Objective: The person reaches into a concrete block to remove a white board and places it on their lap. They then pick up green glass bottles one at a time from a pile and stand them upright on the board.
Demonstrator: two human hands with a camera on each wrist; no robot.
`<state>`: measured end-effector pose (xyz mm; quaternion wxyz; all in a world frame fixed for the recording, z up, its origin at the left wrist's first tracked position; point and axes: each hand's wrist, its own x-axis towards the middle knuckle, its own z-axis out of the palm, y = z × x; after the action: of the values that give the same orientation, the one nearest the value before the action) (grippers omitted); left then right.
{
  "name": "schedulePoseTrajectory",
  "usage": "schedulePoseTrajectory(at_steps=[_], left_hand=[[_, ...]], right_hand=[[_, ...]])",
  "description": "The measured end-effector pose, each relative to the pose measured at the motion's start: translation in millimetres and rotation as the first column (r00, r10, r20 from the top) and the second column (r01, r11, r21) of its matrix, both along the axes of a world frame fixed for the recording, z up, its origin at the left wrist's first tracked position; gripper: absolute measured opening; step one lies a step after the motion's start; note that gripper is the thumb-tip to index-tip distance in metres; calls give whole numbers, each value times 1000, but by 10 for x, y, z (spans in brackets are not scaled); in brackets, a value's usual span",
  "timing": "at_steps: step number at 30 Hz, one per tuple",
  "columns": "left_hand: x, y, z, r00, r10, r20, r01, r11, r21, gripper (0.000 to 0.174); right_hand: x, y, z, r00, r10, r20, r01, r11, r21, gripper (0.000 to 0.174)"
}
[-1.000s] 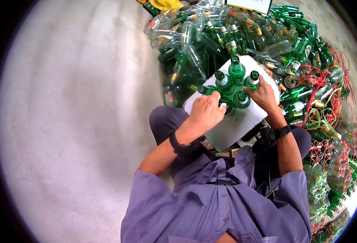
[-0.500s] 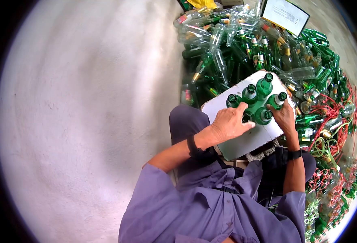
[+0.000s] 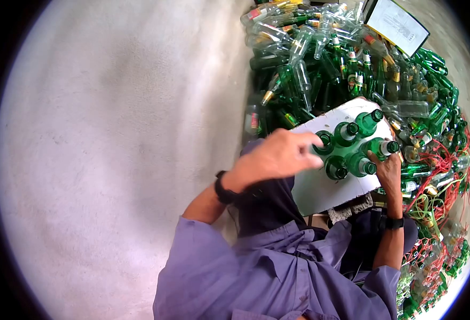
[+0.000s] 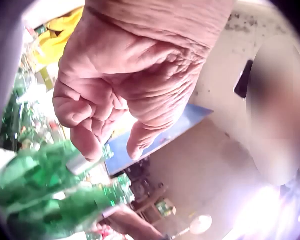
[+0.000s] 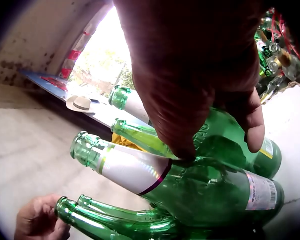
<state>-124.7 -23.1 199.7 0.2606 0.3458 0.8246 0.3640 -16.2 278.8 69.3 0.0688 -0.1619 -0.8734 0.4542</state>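
Several green glass bottles stand close together on a white board (image 3: 320,194) across the person's lap. My right hand (image 3: 388,172) grips the body of the rightmost green bottle (image 3: 376,147), thumb on one side and fingers on the other. In the right wrist view, a bottle with a pale neck label (image 5: 135,167) lies in front of that hand. My left hand (image 3: 283,154) is at the left of the group, its fingertips near the leftmost bottle (image 3: 324,142). Its fingers are loosely bent in the left wrist view, thumb apart, with nothing between them.
Beyond the board spreads a large heap of clear and green bottles (image 3: 304,58). Red plastic ties (image 3: 445,160) tangle among bottles on the right. A framed sheet (image 3: 397,26) lies at the heap's back edge. Pale concrete floor (image 3: 112,160) stretches along the left.
My left hand has drawn back leftward from the bottles, uncovering the front-left one. My right hand stays at the rightmost bottle. The head view has shifted, moving the board rightward in the picture.
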Motion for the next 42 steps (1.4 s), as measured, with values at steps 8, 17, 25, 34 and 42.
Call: schedulePoseTrajectory(at_steps=[8, 17, 25, 34, 42], left_hand=[[-1347, -884, -1175, 720, 442, 535, -552, 832, 56, 33], [-1679, -728, -2858, 400, 397, 826, -614, 785, -80, 45], [-1726, -236, -3305, 422, 394, 817, -522, 842, -137, 39], [-1654, -198, -3698, 369, 351, 861, -558, 824, -97, 38], [-1595, -103, -3692, 188, 266, 945, -628, 773, -92, 47]], right_hand=[[44, 19, -128, 999, -30, 27, 25, 987, 159, 52], [-27, -77, 98, 942, -125, 310, 142, 989, -32, 69], [177, -33, -130, 954, -60, 295, -18, 967, 255, 41], [163, -64, 118, 861, 135, 491, -342, 868, 361, 29], [285, -8, -67, 874, 45, 483, -245, 901, 358, 25]])
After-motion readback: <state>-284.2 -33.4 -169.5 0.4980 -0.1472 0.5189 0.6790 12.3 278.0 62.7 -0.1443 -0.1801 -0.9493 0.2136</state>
